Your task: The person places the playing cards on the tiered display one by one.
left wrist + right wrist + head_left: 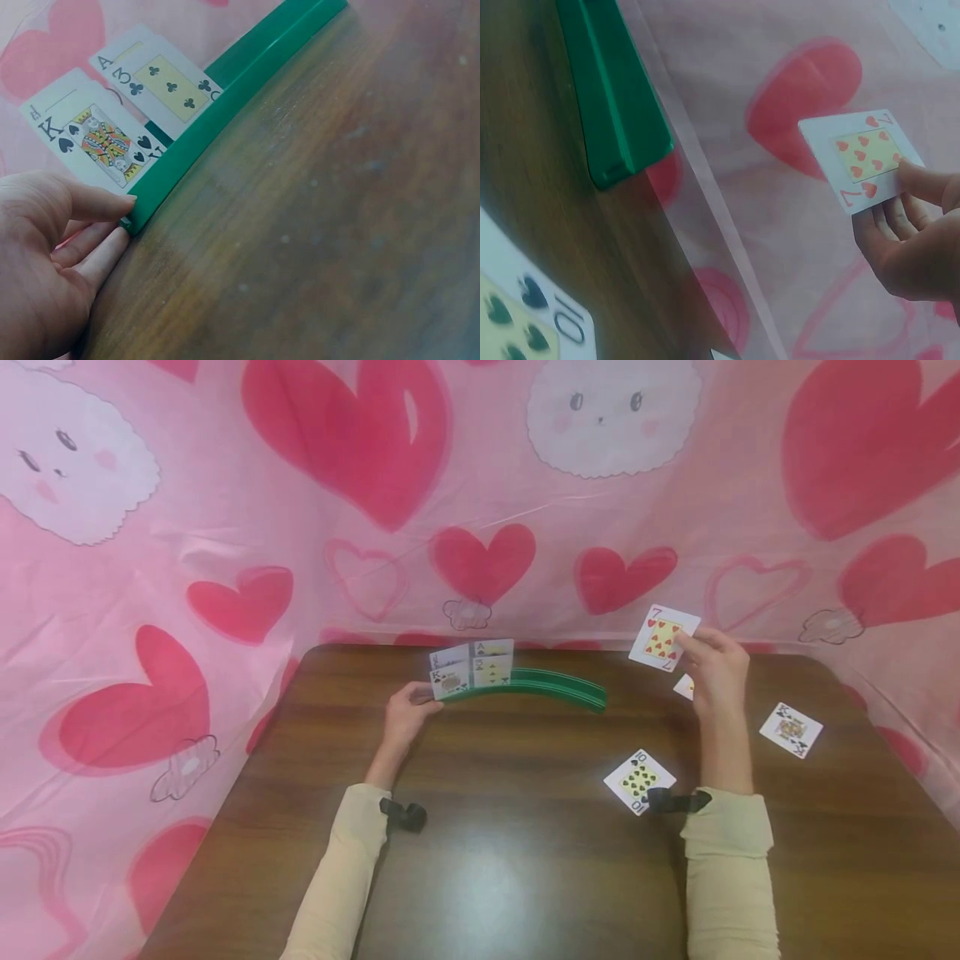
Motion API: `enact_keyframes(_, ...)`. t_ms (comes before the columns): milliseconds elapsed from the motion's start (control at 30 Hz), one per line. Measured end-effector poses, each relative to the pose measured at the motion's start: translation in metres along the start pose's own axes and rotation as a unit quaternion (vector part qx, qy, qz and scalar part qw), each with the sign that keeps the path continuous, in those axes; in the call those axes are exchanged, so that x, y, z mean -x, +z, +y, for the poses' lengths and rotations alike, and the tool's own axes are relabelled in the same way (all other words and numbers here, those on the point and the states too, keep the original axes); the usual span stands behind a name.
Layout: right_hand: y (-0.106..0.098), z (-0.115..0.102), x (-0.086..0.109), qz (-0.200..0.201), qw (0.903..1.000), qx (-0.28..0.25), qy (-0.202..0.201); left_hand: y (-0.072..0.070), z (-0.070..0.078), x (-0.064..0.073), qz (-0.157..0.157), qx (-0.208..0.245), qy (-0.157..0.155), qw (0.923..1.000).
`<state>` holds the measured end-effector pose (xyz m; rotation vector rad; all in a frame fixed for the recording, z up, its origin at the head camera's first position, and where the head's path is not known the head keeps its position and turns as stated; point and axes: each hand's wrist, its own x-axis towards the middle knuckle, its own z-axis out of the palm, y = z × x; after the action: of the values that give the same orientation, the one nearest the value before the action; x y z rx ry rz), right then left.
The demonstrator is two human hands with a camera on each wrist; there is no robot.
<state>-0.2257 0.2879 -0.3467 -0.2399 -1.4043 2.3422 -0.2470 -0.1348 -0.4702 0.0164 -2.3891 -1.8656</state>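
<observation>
My right hand pinches a seven of hearts playing card between thumb and fingers, raised above the far right of the table; the right wrist view shows the card face up toward the camera. My left hand grips the left end of a curved green card holder, thumb on its front edge in the left wrist view. Upright in the holder stand a king of spades and a three of clubs, each with another card behind it, mostly hidden; a J and an A show at their corners.
On the wooden table lie a ten of spades near my right wrist and a black king further right. Another card is mostly hidden behind my right hand. A pink heart-print cloth hangs behind the table.
</observation>
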Motion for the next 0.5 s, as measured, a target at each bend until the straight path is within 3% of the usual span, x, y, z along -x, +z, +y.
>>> enact_keyframes(267, 0.020, 0.009, 0.003, -0.030, 0.9994, 0.013, -0.007, 0.000, 0.001, 0.000, 0.002, 0.000, 0.004, 1.0000)
enact_keyframes(500, 0.036, 0.019, 0.005, -0.040, 0.9981, 0.043, 0.017, 0.000, -0.001, -0.001, 0.002, 0.002, 0.006, 1.0000)
